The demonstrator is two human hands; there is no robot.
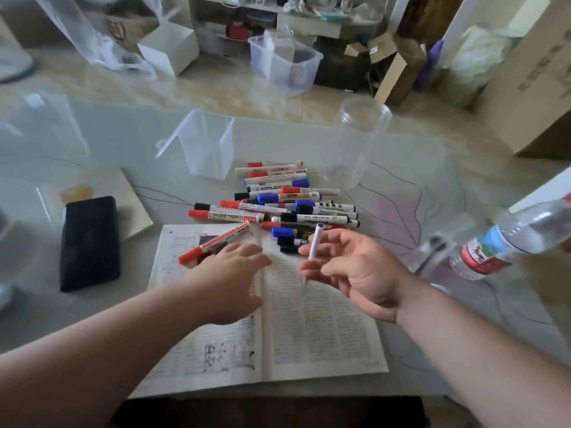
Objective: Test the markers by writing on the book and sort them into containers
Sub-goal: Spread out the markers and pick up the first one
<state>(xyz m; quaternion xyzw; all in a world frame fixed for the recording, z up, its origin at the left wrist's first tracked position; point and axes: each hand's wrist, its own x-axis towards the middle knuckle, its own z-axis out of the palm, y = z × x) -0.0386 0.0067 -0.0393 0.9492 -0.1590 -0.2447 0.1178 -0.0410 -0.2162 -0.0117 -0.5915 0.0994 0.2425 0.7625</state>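
One white marker (315, 242), purple-capped, pinched in right grip (349, 273), left grip (230, 282) seemingly apart

The left hand (234, 273) is reaching in from the lower left, palm down at centre frame, fingers loosely extended. The right hand (349, 270), just right of centre with its palm turned inward, is pinching a white marker (315, 242) between thumb and fingertips.

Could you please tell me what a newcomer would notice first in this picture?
The heap of markers stands out, mid-table just beyond the open book. The right hand pinches a purple-capped marker over the book's right page, and a clear tub and jar stand behind the heap.
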